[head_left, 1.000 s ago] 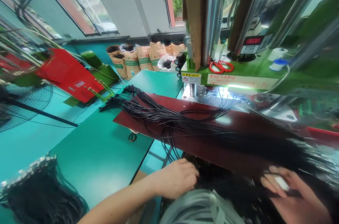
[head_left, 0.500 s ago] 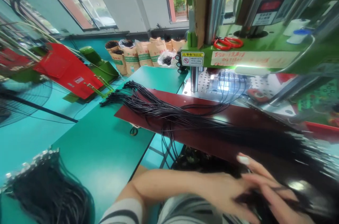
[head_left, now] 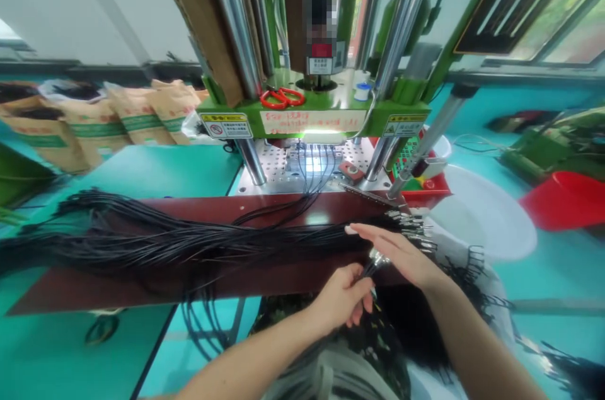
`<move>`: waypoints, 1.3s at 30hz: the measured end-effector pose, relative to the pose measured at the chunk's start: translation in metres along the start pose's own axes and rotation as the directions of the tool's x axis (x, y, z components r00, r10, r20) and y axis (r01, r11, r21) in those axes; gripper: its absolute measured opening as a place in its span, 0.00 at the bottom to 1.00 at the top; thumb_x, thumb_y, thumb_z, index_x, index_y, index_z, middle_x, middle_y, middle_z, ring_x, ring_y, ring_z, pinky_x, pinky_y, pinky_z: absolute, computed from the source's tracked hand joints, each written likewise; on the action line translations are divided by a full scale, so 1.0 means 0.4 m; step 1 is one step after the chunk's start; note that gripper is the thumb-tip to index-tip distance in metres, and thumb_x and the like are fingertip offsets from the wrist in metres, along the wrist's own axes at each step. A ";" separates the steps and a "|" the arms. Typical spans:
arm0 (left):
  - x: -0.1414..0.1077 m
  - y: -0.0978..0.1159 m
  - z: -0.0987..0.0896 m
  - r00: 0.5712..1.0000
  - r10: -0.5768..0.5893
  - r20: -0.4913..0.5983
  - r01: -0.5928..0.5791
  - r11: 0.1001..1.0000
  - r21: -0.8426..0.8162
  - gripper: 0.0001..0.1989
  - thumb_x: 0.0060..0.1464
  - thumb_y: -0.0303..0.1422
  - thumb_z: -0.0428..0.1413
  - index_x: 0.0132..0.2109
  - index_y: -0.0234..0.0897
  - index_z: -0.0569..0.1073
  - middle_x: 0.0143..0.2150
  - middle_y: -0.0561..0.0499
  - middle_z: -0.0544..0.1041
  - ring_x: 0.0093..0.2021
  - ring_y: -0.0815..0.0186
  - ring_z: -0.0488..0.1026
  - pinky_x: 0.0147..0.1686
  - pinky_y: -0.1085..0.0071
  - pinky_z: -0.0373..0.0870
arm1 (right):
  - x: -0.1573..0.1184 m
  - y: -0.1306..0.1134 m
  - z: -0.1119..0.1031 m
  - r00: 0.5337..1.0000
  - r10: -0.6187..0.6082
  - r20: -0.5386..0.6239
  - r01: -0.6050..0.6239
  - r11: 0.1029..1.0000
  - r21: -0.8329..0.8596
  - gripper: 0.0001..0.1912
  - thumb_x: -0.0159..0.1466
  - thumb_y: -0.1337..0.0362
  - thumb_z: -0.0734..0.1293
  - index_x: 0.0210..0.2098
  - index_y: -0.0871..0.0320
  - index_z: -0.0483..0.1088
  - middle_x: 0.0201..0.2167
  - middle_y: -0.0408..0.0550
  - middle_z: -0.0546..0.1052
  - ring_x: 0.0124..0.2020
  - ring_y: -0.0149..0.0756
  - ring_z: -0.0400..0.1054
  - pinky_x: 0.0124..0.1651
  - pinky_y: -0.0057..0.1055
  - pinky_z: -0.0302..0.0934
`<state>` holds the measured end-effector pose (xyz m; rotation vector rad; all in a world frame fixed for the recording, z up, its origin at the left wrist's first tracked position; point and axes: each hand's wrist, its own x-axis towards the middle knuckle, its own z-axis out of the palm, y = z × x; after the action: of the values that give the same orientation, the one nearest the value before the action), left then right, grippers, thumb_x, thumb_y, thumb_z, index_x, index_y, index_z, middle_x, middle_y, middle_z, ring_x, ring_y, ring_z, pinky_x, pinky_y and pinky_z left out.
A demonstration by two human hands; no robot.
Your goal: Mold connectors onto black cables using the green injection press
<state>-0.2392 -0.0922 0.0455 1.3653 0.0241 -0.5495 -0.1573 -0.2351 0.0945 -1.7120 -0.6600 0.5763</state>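
Note:
My left hand (head_left: 343,298) is closed around a few black cables (head_left: 369,269) with shiny metal ends, just in front of the brown board. Over those ends my right hand (head_left: 404,255) is spread, fingers stretched to the left; whether its palm touches the ends is hidden. Behind both hands a long bundle of black cables (head_left: 222,237) lies along the brown board (head_left: 293,274), its metal tips (head_left: 413,223) at the right. Several cables run from the board into the lit fixture (head_left: 316,162) of the green press (head_left: 350,104).
Red-handled scissors (head_left: 282,97) and a blue-and-white spool (head_left: 362,91) rest on the press. A red tray (head_left: 428,189) and a white round tub (head_left: 486,211) stand at the right. Paper sacks (head_left: 94,123) line the back left, beyond the green table (head_left: 155,164).
The view has swung right, bringing the press to the middle. My hands, crossed and blurred before, are now apart at the board's front edge, with cables showing in the left one.

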 end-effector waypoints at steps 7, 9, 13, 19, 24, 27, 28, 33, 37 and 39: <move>0.022 0.028 0.002 0.991 -0.048 0.124 0.035 0.993 0.108 0.13 0.53 0.42 0.45 0.36 0.35 0.61 0.17 0.58 0.66 0.10 0.76 0.57 0.07 0.81 0.54 | 0.043 -0.009 0.014 0.999 -0.040 0.010 0.041 0.962 -0.268 0.17 0.64 0.58 0.58 0.48 0.56 0.68 0.48 0.48 0.71 0.50 0.38 0.62 0.54 0.37 0.54; 0.036 0.026 0.012 0.999 0.047 0.007 -0.047 0.999 0.023 0.14 0.53 0.42 0.46 0.37 0.34 0.63 0.21 0.55 0.69 0.11 0.77 0.58 0.08 0.82 0.54 | 0.042 -0.017 0.025 0.999 -0.027 -0.022 0.021 0.971 -0.239 0.18 0.64 0.57 0.56 0.49 0.55 0.68 0.48 0.48 0.71 0.42 0.36 0.68 0.46 0.33 0.61; 0.056 0.013 0.033 0.984 0.126 -0.129 -0.127 0.992 -0.002 0.18 0.52 0.44 0.47 0.30 0.31 0.66 0.20 0.53 0.67 0.14 0.78 0.59 0.11 0.82 0.54 | 0.043 -0.027 0.039 0.976 0.184 0.113 -0.173 0.979 -0.104 0.22 0.61 0.53 0.58 0.54 0.51 0.62 0.50 0.49 0.69 0.15 0.24 0.64 0.15 0.25 0.59; 0.065 0.055 0.000 0.960 0.145 -0.241 -0.189 0.967 -0.170 0.18 0.49 0.47 0.50 0.32 0.34 0.64 0.15 0.61 0.58 0.10 0.80 0.50 0.09 0.81 0.44 | 0.121 -0.012 -0.046 0.991 0.034 0.130 0.007 0.953 -0.302 0.20 0.66 0.60 0.50 0.52 0.55 0.63 0.50 0.50 0.69 0.48 0.36 0.65 0.48 0.33 0.60; 0.065 0.091 -0.076 0.910 0.111 -0.400 -0.233 0.934 -0.270 0.17 0.45 0.45 0.54 0.31 0.35 0.62 0.14 0.64 0.52 0.11 0.81 0.43 0.09 0.82 0.37 | 0.201 0.057 -0.150 0.947 0.130 -0.295 -0.313 0.156 -0.937 0.15 0.60 0.74 0.55 0.41 0.64 0.70 0.39 0.59 0.74 0.42 0.46 0.68 0.43 0.38 0.60; 0.060 0.080 -0.102 0.903 0.096 -0.418 -0.229 0.933 -0.279 0.18 0.44 0.46 0.55 0.30 0.36 0.61 0.14 0.65 0.50 0.11 0.81 0.42 0.10 0.82 0.37 | 0.218 0.096 -0.163 0.946 0.125 -0.300 -0.308 0.053 -0.950 0.16 0.56 0.80 0.54 0.36 0.68 0.70 0.35 0.62 0.73 0.38 0.49 0.69 0.38 0.39 0.61; 0.058 0.075 -0.106 0.903 0.097 -0.419 -0.230 0.932 -0.280 0.18 0.44 0.46 0.55 0.30 0.36 0.61 0.14 0.65 0.50 0.11 0.81 0.42 0.10 0.82 0.37 | 0.220 0.100 -0.162 0.949 0.124 -0.291 -0.296 0.025 -0.955 0.15 0.55 0.80 0.55 0.36 0.68 0.70 0.34 0.62 0.73 0.37 0.48 0.69 0.36 0.38 0.61; 0.051 0.059 -0.118 0.907 0.092 -0.411 -0.232 0.923 -0.307 0.19 0.45 0.48 0.54 0.30 0.37 0.60 0.14 0.64 0.50 0.11 0.81 0.43 0.10 0.82 0.37 | 0.215 0.050 -0.157 0.961 0.070 -0.269 -0.265 -0.057 -0.962 0.10 0.56 0.72 0.58 0.36 0.65 0.68 0.41 0.61 0.68 0.42 0.49 0.66 0.34 0.34 0.61; 0.048 0.056 -0.123 0.918 0.088 -0.387 -0.219 0.925 -0.310 0.19 0.45 0.49 0.52 0.32 0.35 0.63 0.15 0.64 0.51 0.11 0.81 0.42 0.10 0.81 0.36 | 0.186 -0.012 -0.152 0.952 0.147 -0.267 -0.261 -0.061 -0.963 0.11 0.61 0.63 0.56 0.38 0.61 0.64 0.39 0.58 0.70 0.37 0.48 0.68 0.31 0.35 0.58; 0.047 0.055 -0.121 0.916 0.090 -0.392 -0.215 0.933 -0.288 0.19 0.44 0.47 0.54 0.31 0.34 0.64 0.14 0.64 0.50 0.11 0.81 0.42 0.11 0.81 0.37 | 0.167 -0.026 -0.144 0.942 0.253 -0.221 -0.222 -0.028 -0.975 0.10 0.62 0.61 0.56 0.37 0.60 0.64 0.32 0.55 0.73 0.33 0.47 0.69 0.29 0.33 0.56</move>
<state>-0.2000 -0.0518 0.0486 1.1153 0.3031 -0.1338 -0.0714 -0.2271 0.1150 -3.3277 -0.8716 0.2827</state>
